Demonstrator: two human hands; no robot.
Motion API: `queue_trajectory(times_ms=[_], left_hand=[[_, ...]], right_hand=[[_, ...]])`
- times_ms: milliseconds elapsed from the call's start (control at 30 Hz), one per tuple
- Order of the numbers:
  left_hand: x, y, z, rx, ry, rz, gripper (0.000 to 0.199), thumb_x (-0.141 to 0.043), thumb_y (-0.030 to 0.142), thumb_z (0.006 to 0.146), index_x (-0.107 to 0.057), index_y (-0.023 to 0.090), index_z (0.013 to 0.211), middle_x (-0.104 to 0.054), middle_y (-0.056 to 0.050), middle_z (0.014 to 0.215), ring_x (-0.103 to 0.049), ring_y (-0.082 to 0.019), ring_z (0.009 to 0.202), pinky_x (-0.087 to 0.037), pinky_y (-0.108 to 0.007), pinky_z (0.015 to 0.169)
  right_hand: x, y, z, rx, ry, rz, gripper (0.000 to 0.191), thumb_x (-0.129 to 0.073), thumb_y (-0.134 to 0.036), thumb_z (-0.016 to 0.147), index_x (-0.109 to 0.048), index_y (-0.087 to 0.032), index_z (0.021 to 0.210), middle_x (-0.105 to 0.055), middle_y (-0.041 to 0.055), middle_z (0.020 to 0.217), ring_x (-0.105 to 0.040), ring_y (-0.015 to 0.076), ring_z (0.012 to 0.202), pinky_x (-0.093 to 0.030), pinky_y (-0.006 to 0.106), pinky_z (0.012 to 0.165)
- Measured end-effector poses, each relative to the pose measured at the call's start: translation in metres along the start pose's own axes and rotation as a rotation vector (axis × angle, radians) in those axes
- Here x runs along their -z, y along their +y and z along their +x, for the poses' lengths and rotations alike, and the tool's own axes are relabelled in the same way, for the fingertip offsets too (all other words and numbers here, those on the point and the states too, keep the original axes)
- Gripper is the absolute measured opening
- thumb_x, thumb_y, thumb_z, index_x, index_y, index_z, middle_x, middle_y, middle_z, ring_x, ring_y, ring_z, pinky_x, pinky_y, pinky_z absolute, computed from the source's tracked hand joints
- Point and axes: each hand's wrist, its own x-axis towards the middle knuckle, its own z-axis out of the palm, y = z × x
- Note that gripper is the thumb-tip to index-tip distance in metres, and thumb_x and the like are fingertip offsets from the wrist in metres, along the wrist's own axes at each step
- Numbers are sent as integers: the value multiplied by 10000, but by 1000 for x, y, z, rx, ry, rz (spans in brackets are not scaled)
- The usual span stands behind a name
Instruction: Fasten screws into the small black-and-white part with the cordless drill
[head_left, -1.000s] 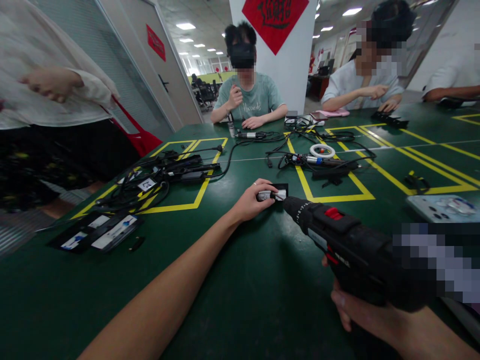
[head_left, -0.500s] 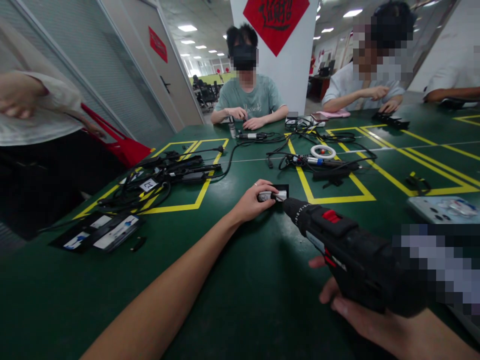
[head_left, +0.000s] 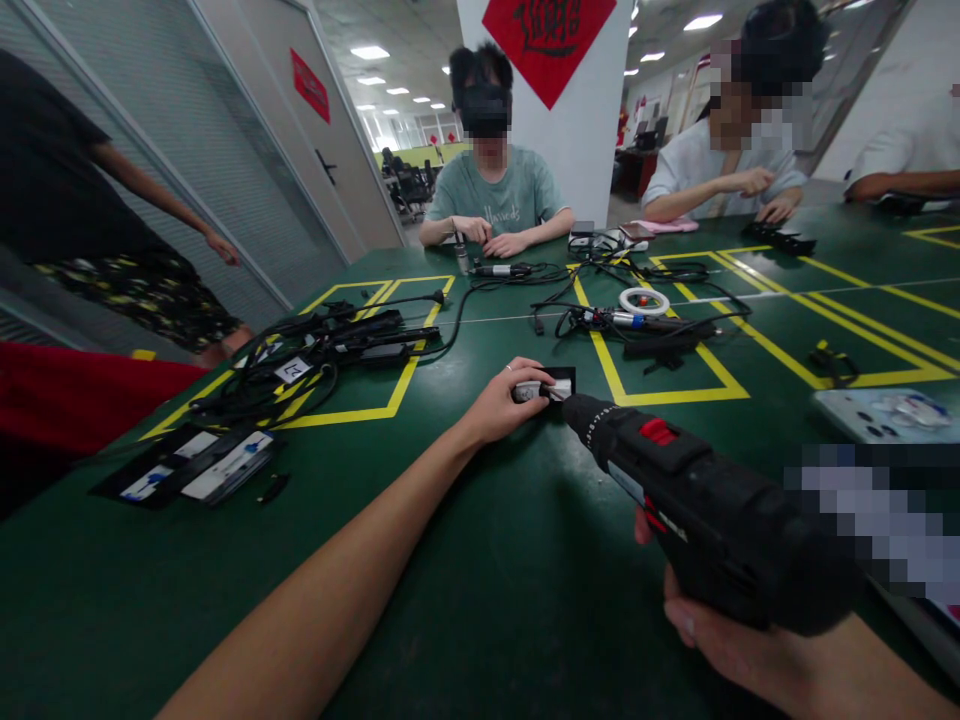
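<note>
My left hand is closed on a small black-and-white block resting on the green table. Its thumb and fingers press on the block's left part. My right hand is wrapped round the handle of a black power drill with red switches. The drill points left and away from me, and its front end meets the near side of the block beside my left fingertips. How far the tip reaches into the block is hidden.
Black cables and tools lie at the left, near flat cards. More cabled tools and a white ring lie behind the drill. A phone sits at the right. People sit across the table.
A finger of my right hand has drawn in toward the drill's trigger. At the left, a person in white has left the view and one in dark clothes shows. Both hands stay in place.
</note>
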Motion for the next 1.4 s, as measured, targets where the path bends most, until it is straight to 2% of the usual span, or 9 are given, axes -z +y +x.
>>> queue_trajectory(times_ms=[267, 400, 600, 867, 1033, 1200, 1267, 1400], left_hand=[[0, 0, 0, -6, 4, 13, 240, -576, 217, 768, -622, 200, 1004, -484, -66, 1164, -484, -192, 1111, -369, -370, 1004], [0, 0, 0, -2, 4, 18, 244, -580, 226, 766, -622, 197, 1005, -484, -67, 1163, -486, -193, 1111, -371, -371, 1007], [0, 0, 0, -1, 7, 28, 246, -581, 223, 763, -624, 202, 1004, -489, -66, 1162, -483, -194, 1121, -372, -368, 1012], [0, 0, 0, -6, 2, 26, 246, -572, 215, 766, -620, 203, 1007, -489, -66, 1159, -484, -192, 1120, -368, -377, 1018], [0, 0, 0, -3, 4, 22, 244, -580, 217, 764, -621, 208, 1004, -490, -59, 1162, -485, -189, 1119, -365, -376, 1023], [0, 1, 0, -1, 5, 16, 245, -576, 222, 766, -621, 201, 1006, -483, -70, 1172, -485, -195, 1123, -369, -395, 1022], [0, 1, 0, -5, 8, 12, 243, -575, 222, 766, -622, 199, 1003, -484, -71, 1169, -485, -196, 1122, -368, -401, 1023], [0, 1, -1, -6, 8, 16, 244, -578, 221, 765, -624, 199, 1003, -488, -75, 1166, -484, -199, 1124, -369, -405, 1021]], right_hand=[[-2, -8, 3, -13, 40, 68, 250, -572, -281, 649, -592, -226, 892, -587, -18, 515, -548, 164, 417, -456, 281, 414], [2, -14, 2, -12, 17, 57, 257, -578, -309, 647, -607, -234, 892, -608, -3, 530, -556, 177, 417, -455, 294, 402], [3, -22, 3, -21, 27, 92, 221, -587, -275, 634, -614, -266, 853, -610, -6, 516, -564, 196, 412, -468, 319, 399], [2, -8, 4, 1, 3, 92, 261, -583, -285, 656, -580, -239, 912, -607, -12, 548, -563, 167, 430, -466, 283, 407], [1, 2, 1, -25, 13, 30, 274, -567, -303, 687, -611, -201, 938, -625, 7, 592, -577, 167, 471, -502, 285, 462], [8, -15, -8, -67, 91, 4, 360, -606, -355, 697, -649, -227, 1030, -698, 35, 783, -658, 203, 680, -553, 275, 585], [11, -22, -11, -71, 98, -12, 374, -624, -361, 688, -653, -224, 1034, -707, 36, 804, -664, 206, 688, -560, 279, 614], [13, -27, -12, -60, 133, -37, 274, -600, -354, 709, -683, -235, 941, -714, 25, 806, -671, 203, 701, -559, 292, 694]])
